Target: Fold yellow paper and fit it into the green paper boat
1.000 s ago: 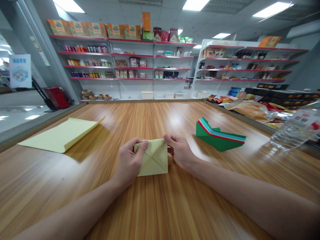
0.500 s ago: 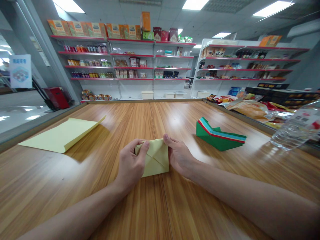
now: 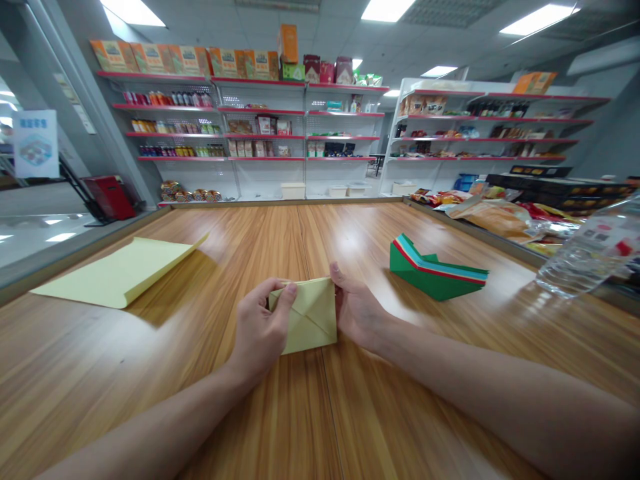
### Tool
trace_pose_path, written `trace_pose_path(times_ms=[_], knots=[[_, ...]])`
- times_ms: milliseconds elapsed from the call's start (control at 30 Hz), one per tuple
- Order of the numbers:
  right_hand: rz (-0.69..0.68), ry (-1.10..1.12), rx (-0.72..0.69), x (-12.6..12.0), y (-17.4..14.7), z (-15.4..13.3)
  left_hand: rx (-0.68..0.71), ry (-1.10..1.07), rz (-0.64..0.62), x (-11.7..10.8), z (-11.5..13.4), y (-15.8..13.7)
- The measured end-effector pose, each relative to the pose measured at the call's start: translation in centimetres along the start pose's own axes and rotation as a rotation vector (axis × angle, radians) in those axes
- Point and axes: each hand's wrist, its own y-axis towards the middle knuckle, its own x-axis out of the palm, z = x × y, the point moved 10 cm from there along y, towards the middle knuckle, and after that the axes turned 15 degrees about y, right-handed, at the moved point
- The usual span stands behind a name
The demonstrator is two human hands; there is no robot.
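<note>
A folded piece of pale yellow paper (image 3: 313,319) with crossing creases stands tilted above the middle of the table. My left hand (image 3: 263,320) is closed on its left side, thumb across the front and the other fingers mostly behind. At the right edge is my right hand (image 3: 360,310), its thumb raised clear of the paper's front. The fingers of that hand lie against or just behind the edge and are partly hidden. To the right sits a folded green paper boat (image 3: 435,275) with red, white and light blue bands.
A larger yellow sheet (image 3: 125,270) with curled edges lies on the wooden table (image 3: 240,233) at left. A clear plastic bottle (image 3: 580,257) lies at the right edge, beside snack packages (image 3: 493,217). Stocked shelves (image 3: 265,137) stand behind.
My right thumb has lifted off the top right corner of the folded paper. My left hand keeps its grip. The whole view has shifted slightly.
</note>
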Motion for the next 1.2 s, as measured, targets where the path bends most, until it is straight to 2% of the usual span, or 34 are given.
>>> trace_pose_path(times_ms=[167,333,500,700,867,967,1033,1200], knots=[[0.068,0.014,-0.046,-0.4,0.0,-0.8,0.011,-0.024,-0.030,0.3,0.4,-0.1],[0.113,0.012,0.025,-0.6,0.0,-0.5,0.032,-0.070,-0.056,0.6,0.6,-0.2],[0.076,-0.046,-0.052,-0.5,0.0,-1.1,-0.026,-0.076,-0.005,0.1,-0.4,0.2],[-0.079,-0.065,-0.099,1.1,-0.3,-1.3,-0.044,-0.083,-0.015,0.0,-0.6,0.4],[-0.049,-0.172,-0.165,0.6,-0.2,-2.1,-0.078,-0.105,-0.061,0.6,-1.1,0.3],[-0.010,-0.186,-0.146,0.1,0.0,-2.2,-0.141,-0.175,-0.142,1.6,-2.2,0.6],[0.022,-0.215,-0.121,-0.3,0.3,-2.4,-0.147,-0.213,-0.244,2.6,-2.7,0.9],[0.108,-0.434,-0.095,-1.7,1.0,-3.5,0.005,-0.181,-0.635,5.3,-1.9,0.3]])
